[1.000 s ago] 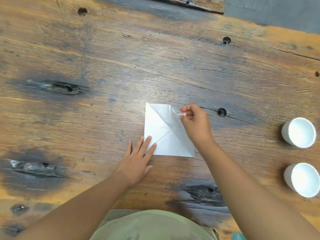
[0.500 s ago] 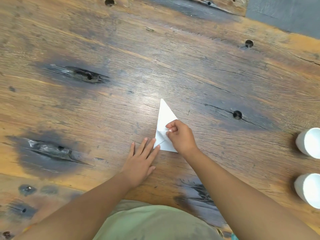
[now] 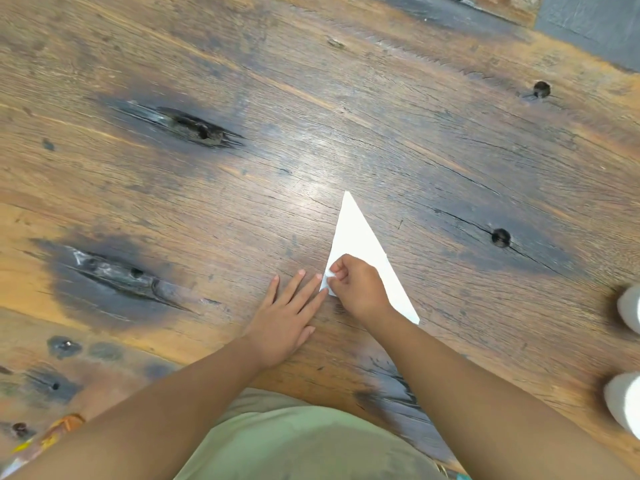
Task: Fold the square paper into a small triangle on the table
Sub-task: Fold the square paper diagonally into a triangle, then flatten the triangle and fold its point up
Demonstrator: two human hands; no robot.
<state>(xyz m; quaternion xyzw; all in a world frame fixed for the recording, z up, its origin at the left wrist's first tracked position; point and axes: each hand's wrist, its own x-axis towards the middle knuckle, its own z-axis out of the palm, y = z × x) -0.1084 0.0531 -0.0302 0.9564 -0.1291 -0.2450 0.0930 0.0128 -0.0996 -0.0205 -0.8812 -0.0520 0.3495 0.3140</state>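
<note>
The white paper (image 3: 356, 233) lies on the wooden table (image 3: 242, 188) as a long triangle, its sharp tip pointing away from me. My right hand (image 3: 356, 289) sits on the triangle's near left corner, thumb and fingers pinching the paper's corner there. My left hand (image 3: 287, 317) rests flat on the table just left of the paper, fingers spread, with the fingertips touching the paper's left edge. The right hand and forearm hide part of the paper's lower half.
Two white cups (image 3: 628, 306) (image 3: 623, 403) stand at the right edge, partly cut off. The tabletop has dark knots and small holes (image 3: 501, 237). A grey floor (image 3: 595, 26) shows past the table's far right corner. My green shirt (image 3: 298, 445) fills the bottom.
The right hand has carried the paper's right corner over to the left, turning the square into a triangle. The left hand has stayed flat beside it. The view has shifted right.
</note>
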